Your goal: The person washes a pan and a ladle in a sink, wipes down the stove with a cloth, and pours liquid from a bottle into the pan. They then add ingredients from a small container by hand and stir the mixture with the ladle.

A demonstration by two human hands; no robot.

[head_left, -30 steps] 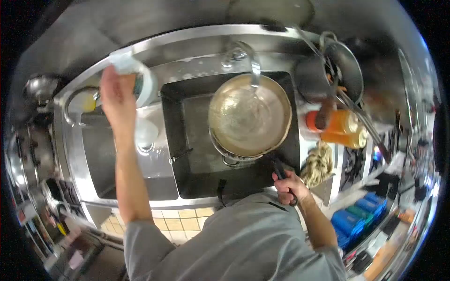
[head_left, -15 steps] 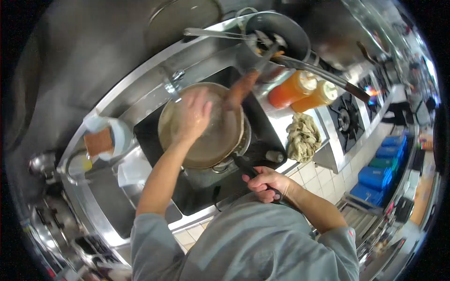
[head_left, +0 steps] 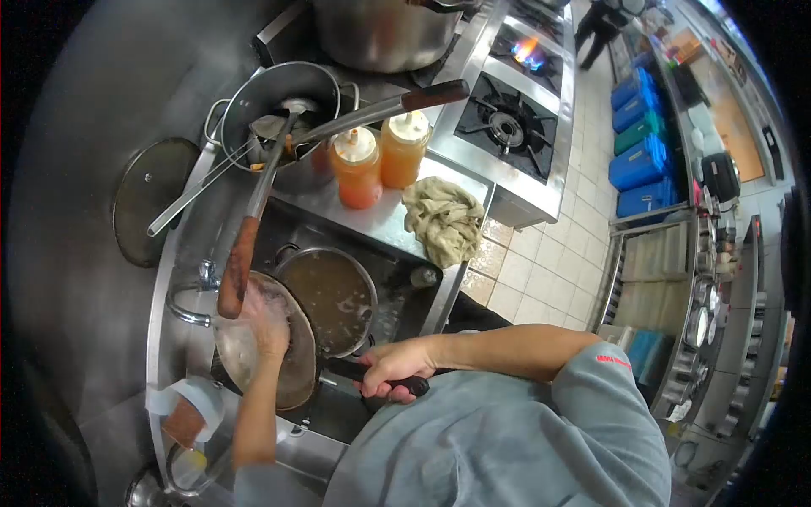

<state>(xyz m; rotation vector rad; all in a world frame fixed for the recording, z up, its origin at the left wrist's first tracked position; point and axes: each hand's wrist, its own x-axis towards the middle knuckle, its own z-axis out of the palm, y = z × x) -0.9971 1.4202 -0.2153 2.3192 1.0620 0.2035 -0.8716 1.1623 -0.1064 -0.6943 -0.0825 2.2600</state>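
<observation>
My right hand (head_left: pixel 395 368) is wrapped around the black handle of a frying pan (head_left: pixel 296 372), which is tilted over the sink (head_left: pixel 397 296) beside the tap (head_left: pixel 190 318). Inside the pan, against its surface, is my left hand (head_left: pixel 269 319), its fingers smeared by motion and partly behind a wooden ladle handle (head_left: pixel 236 275). To the right of the pan, a pot (head_left: pixel 372 291) of cloudy brown water with bits floating in it sits in the sink.
Long-handled utensils stick out of a deep pot (head_left: pixel 241 106) at the back. Two squeeze bottles (head_left: pixel 356 173) and a crumpled cloth (head_left: pixel 443 221) rest on the steel counter. A lit burner (head_left: pixel 529 56) burns farther off. At left lies a brown sponge (head_left: pixel 183 422).
My view has turned to the right. The frying pan has come off the pot of brown water toward the left and tilted, my right hand still on its handle and my left hand inside.
</observation>
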